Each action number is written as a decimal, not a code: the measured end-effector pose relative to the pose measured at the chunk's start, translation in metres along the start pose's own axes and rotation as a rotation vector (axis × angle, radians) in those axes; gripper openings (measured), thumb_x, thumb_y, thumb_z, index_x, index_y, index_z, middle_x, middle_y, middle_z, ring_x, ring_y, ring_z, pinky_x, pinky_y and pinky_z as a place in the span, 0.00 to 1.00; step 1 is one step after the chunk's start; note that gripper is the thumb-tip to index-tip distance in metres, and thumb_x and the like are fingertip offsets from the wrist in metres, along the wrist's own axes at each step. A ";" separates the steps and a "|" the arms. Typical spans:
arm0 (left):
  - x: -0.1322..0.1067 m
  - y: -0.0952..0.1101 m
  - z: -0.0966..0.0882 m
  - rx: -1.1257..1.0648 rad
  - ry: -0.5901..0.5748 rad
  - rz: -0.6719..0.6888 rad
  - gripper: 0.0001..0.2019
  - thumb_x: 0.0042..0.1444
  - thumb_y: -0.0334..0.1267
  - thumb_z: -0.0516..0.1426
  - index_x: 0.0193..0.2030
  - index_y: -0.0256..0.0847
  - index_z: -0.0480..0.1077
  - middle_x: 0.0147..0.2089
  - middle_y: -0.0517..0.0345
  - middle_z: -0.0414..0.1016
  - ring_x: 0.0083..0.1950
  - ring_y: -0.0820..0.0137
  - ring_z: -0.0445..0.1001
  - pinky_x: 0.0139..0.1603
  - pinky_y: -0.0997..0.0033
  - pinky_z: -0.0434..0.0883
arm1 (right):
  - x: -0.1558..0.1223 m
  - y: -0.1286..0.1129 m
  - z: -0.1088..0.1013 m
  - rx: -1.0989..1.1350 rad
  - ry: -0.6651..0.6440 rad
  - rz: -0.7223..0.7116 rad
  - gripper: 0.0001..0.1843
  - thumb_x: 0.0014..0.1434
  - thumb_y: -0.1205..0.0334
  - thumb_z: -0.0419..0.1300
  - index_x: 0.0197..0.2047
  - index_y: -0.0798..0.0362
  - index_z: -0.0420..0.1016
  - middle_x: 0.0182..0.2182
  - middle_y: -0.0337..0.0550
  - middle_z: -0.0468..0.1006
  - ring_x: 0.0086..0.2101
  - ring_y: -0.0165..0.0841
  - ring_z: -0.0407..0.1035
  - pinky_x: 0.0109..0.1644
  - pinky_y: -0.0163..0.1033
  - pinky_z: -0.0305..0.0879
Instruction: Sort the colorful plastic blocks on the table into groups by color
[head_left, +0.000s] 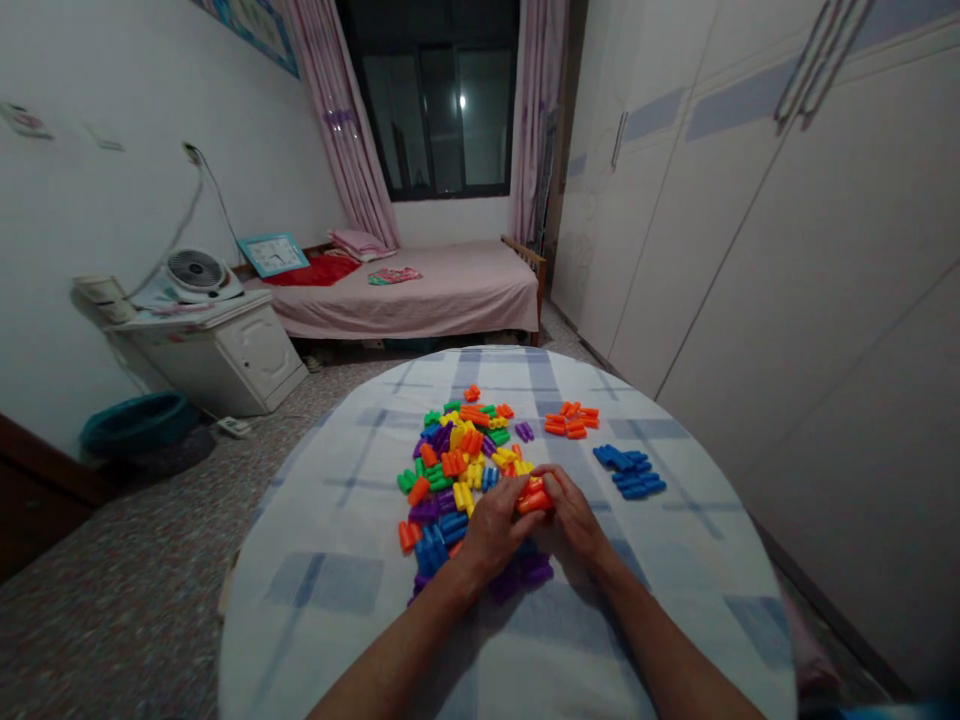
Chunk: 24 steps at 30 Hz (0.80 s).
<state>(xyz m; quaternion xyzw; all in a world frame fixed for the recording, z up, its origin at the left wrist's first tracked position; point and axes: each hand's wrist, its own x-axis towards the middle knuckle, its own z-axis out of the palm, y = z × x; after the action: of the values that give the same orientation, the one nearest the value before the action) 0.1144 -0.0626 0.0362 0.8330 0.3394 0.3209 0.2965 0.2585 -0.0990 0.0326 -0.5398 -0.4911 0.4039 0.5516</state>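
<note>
A: What do the hands hold?

B: A few orange pieces (pixel 535 496). The left hand (pixel 496 528) pinches them from one side, its thumb lying along the near edge, and the right hand (pixel 576 512) grips the other end with its fingertips. The two hands meet around them.

A: Are those pieces joined to each other?

B: That cannot be told; the fingers cover too much.

A: Where is this happening?

B: Over the round surface (pixel 322 520), covered with a white and blue checked cloth, at the right edge of a mixed heap (pixel 474 474) of plastic pieces in green, yellow, orange, blue and purple. Some purple pieces (pixel 536 570) lie beneath the wrists, partly hidden.

A: And the other pieces?

B: An orange group (pixel 572 420) lies beyond the right hand, well apart from the heap. A blue group (pixel 630 472) sits farther right, nearer the person than the orange one. A small purple piece (pixel 524 431) lies between the heap and the orange group.

A: What stands around?

B: A bed (pixel 465 295) under a dark window (pixel 442 120), a white cabinet (pixel 259 345) on the left with a fan (pixel 196 270) on top, and a tall pale wardrobe (pixel 750 260) along the right.
</note>
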 end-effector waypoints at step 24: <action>0.000 -0.009 -0.009 -0.282 0.118 -0.299 0.17 0.59 0.50 0.50 0.31 0.39 0.68 0.25 0.63 0.66 0.26 0.75 0.63 0.28 0.75 0.60 | -0.001 -0.013 -0.001 0.110 -0.095 0.006 0.15 0.56 0.48 0.57 0.30 0.51 0.75 0.40 0.42 0.73 0.39 0.33 0.68 0.45 0.38 0.66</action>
<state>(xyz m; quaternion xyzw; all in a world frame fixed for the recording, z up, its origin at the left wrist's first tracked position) 0.1045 -0.0548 0.0355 0.7035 0.4277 0.3660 0.4339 0.2586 -0.1011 0.0457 -0.4903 -0.4920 0.4574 0.5552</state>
